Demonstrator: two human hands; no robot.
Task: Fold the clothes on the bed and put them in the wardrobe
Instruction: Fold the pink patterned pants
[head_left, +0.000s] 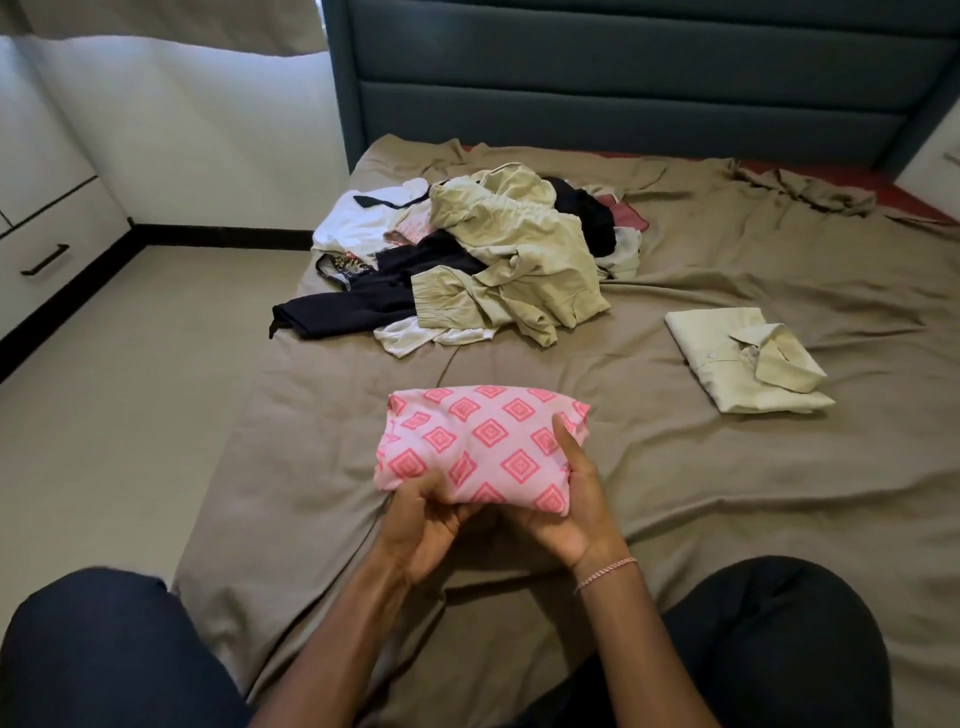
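Above the bed (675, 519), left hand (431, 525) and right hand (574, 499) grip folded pink garment (483, 441).

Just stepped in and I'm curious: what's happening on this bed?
A person sitting on the bed holds a folded pink patterned garment with both hands: the left hand grips its near edge, the right hand its right side. A pale green shirt lies folded to the right. A heap of unfolded clothes waits farther up the bed.
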